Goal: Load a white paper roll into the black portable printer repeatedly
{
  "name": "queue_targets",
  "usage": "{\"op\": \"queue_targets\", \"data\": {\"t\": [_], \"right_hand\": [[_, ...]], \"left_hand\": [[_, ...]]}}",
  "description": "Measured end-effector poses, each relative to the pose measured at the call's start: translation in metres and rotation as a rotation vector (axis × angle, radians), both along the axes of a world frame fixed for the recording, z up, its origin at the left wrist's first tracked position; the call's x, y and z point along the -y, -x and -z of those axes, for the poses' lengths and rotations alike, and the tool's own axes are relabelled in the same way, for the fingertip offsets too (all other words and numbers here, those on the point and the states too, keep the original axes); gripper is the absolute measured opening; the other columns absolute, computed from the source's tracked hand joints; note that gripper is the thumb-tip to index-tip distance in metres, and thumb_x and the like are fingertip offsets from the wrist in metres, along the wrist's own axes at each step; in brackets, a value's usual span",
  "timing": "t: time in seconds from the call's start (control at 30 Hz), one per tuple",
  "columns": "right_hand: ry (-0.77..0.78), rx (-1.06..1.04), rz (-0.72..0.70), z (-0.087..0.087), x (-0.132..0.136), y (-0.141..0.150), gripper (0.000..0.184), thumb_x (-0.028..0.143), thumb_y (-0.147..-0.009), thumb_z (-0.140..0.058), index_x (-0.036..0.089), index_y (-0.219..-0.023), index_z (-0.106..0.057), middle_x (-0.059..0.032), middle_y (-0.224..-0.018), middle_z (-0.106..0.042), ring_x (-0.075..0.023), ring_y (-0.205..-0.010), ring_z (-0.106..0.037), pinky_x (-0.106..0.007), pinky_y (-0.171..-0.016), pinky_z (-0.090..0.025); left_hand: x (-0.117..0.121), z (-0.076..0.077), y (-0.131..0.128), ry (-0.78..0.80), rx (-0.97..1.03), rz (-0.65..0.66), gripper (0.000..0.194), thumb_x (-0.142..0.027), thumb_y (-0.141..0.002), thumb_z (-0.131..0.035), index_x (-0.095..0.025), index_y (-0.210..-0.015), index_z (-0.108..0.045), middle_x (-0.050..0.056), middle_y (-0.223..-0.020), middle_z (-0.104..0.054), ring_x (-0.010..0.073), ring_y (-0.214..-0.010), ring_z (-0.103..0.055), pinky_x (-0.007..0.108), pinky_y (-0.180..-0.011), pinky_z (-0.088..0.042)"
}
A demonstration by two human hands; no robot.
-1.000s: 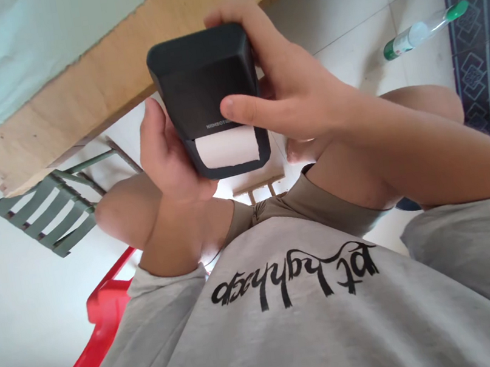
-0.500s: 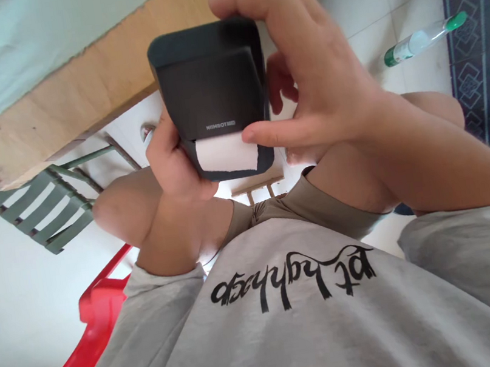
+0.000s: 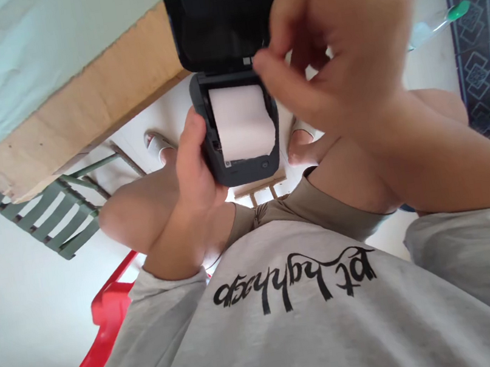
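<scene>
A black label printer (image 3: 243,174) is held in front of me with its lid (image 3: 225,21) swung up and open. A roll of white label paper (image 3: 242,119) lies inside, its loose end torn unevenly near the front edge. My left hand (image 3: 199,166) is closed around the printer's left side, thumb along the edge. My right hand (image 3: 330,48) is in front of the lid's lower right corner, slightly blurred. Its thumb and forefinger are bent toward each other in a pinch; whether they grip the lid or anything else is hidden.
A wooden-edged table (image 3: 90,102) with a pale green cover stands ahead on the left. Below it is a green slatted stool (image 3: 52,218). A red plastic chair (image 3: 108,314) is at the lower left. A plastic bottle (image 3: 433,26) with a green cap lies on the floor at right.
The printer's lid has gone from shut to open, exposing the paper roll. My right hand has moved up from the paper strip to beside the raised lid. The left hand has shifted slightly right.
</scene>
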State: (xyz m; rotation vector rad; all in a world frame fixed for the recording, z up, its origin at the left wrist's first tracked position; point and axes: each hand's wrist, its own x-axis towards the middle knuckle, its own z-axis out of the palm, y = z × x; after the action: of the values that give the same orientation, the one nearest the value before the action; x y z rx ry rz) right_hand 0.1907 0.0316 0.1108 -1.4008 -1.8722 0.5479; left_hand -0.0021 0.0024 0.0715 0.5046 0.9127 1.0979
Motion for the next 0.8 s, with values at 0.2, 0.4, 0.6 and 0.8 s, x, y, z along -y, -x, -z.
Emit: {"op": "queue_targets", "data": {"t": [0.2,0.4,0.6,0.8], "right_hand": [[0.303,0.6,-0.066,-0.01,0.001,0.014,0.031,0.042,-0.102,-0.048,0.023,-0.105,-0.072,-0.0036,-0.107,-0.076,-0.0146,-0.078,-0.058,-0.031,-0.065,-0.033],[0.556,0.76,-0.214,-0.031,0.0,0.02,0.044,0.031,-0.1,-0.044,0.032,-0.141,-0.06,-0.0028,-0.126,-0.075,-0.0256,-0.098,-0.07,-0.031,-0.067,-0.023],[0.52,0.385,-0.278,-0.028,-0.001,-0.001,0.048,0.025,-0.084,-0.054,0.028,-0.131,-0.062,0.0033,-0.119,-0.076,-0.0107,-0.078,-0.06,-0.032,-0.073,-0.041],[0.513,-0.319,-0.263,-0.024,-0.011,-0.022,0.049,0.031,-0.081,-0.057,0.022,-0.129,-0.061,0.0009,-0.118,-0.07,-0.0056,-0.082,-0.065,-0.019,-0.06,-0.052]], "left_hand": [[-0.002,0.006,-0.003,0.021,-0.06,0.013,0.022,-0.044,-0.103,-0.067,-0.024,-0.1,-0.075,0.001,-0.094,-0.076,0.023,-0.12,-0.071,0.036,-0.11,-0.056],[-0.005,0.012,-0.002,0.108,-0.194,-0.012,0.02,-0.046,-0.104,-0.067,-0.028,-0.099,-0.071,0.003,-0.101,-0.078,0.0285,-0.142,-0.063,0.035,-0.107,-0.056],[-0.004,0.008,-0.006,0.059,-0.121,-0.02,0.035,-0.058,-0.1,-0.071,-0.024,-0.091,-0.069,0.002,-0.082,-0.068,0.0243,-0.114,-0.073,0.034,-0.1,-0.06],[-0.014,0.002,0.0,0.015,-0.014,-0.079,0.036,-0.047,-0.108,-0.055,-0.019,-0.092,-0.071,0.001,-0.089,-0.075,0.0145,-0.082,-0.068,0.029,-0.089,-0.059]]}}
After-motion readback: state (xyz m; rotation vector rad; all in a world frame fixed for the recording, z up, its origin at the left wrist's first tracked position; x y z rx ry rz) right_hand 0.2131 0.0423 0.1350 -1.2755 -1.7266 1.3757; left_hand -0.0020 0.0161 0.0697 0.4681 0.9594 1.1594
